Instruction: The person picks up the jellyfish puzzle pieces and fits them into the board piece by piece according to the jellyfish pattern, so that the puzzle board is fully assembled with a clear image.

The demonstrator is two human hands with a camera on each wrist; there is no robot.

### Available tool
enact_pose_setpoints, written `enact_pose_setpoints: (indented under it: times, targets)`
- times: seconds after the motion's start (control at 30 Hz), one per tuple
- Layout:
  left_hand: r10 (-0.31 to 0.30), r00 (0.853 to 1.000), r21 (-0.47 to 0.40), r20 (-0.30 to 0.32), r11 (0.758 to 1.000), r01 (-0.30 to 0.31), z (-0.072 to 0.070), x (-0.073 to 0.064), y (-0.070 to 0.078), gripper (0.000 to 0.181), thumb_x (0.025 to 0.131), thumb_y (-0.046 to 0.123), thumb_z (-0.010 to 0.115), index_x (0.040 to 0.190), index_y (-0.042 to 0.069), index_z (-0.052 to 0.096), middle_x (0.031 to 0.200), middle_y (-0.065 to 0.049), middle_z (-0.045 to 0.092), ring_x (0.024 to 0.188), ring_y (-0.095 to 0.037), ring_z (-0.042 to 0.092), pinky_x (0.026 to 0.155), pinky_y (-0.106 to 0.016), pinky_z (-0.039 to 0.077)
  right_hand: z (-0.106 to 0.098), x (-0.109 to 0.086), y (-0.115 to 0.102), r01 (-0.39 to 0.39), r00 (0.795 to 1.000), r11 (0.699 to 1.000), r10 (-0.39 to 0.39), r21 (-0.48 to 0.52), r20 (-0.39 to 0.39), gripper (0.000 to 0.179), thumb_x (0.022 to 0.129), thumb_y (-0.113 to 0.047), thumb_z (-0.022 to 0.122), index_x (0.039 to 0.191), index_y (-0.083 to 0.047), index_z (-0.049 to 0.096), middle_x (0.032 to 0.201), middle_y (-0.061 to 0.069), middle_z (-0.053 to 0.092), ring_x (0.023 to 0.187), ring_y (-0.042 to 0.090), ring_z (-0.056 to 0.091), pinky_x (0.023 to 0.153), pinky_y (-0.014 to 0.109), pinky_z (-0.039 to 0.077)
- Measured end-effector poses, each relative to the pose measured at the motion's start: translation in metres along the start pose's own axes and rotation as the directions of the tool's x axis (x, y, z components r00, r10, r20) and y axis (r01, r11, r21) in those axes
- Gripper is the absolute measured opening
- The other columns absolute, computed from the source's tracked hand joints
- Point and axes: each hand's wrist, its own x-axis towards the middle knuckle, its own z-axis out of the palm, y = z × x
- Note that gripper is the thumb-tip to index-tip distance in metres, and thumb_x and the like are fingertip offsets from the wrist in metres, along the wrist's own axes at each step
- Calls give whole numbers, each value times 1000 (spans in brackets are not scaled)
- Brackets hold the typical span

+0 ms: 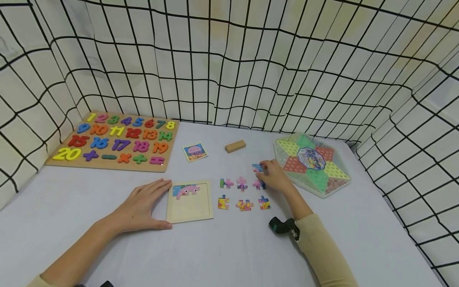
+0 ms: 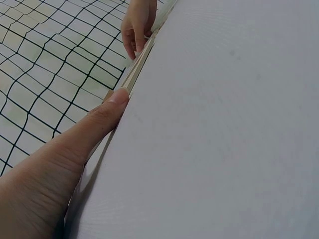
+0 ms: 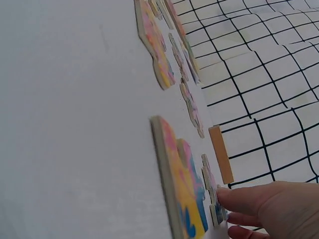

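A square wooden puzzle board (image 1: 191, 208) lies on the white table, with blue and pink pieces (image 1: 186, 191) set along its top. My left hand (image 1: 141, 205) rests at the board's left side, fingers straight and thumb at its lower left corner; the thumb (image 2: 107, 112) meets the edge in the left wrist view. To the right, my right hand (image 1: 275, 175) pinches a blue puzzle piece (image 1: 256, 168) between thumb and fingertips. Below that are loose pieces in two rows, including a pink piece (image 1: 242, 183) and a yellow-pink piece (image 1: 245, 205).
Behind the board lie a small picture card (image 1: 195, 152) and a wooden block (image 1: 235, 146). A number board (image 1: 107, 162) stands at the left, and a hexagonal game board (image 1: 312, 159) lies just beyond my right hand. Black netting (image 1: 209, 52) encloses the table's back and sides.
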Motion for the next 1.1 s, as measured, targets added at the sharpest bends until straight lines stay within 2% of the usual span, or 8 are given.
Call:
enact_pose_setpoints:
  times: [0.2,0.47,0.63,0.77,0.93,1.1]
  targets:
    - [-2,1000,1,0,1000,2,0,-1,0,116,57,81,57,139,3,35,144,-14,32,133,-33,22,100,-55,19,-2,1,-4,-32,999,999,32,14,-9,40,86,-20,64,118,2,55,104,17,54,94,28,51,80,41,44]
    - [-2,1000,-3,-6,1000,2,0,-2,0,116,57,81,57,139,3,35,144,-14,33,133,-33,22,100,-55,19,-6,4,-8,-67,998,997,67,39,8,38,84,-17,66,114,3,54,105,19,55,97,31,51,82,42,44]
    - [-2,1000,-10,-6,1000,2,0,-2,0,116,57,81,58,140,3,35,144,-14,32,133,-33,22,100,-55,19,-5,4,-8,-136,991,986,137,95,-5,40,82,-20,69,112,0,51,105,17,55,93,29,52,79,41,44]
    - [-7,1000,-9,-4,1000,7,-1,-2,0,116,57,81,58,140,3,35,144,-14,32,133,-33,22,100,-55,18,-4,3,-6,-168,983,974,177,151,-43,37,83,-21,68,109,-3,49,99,13,56,86,25,53,73,37,44]
    - [-11,1000,-9,-1,1000,11,-1,-2,1,116,57,81,57,140,3,35,144,-15,33,133,-33,22,100,-55,19,-6,2,-6,-149,981,968,170,203,-95,25,87,-17,63,103,-1,50,85,11,60,70,19,56,60,30,44]
    - [-10,1000,-10,1,1000,10,0,-1,1,116,57,81,57,140,3,35,144,-14,33,133,-33,22,100,-55,19,-9,1,-8,-155,977,955,186,254,-102,23,88,-16,61,102,-1,52,81,10,61,60,14,55,55,27,43]
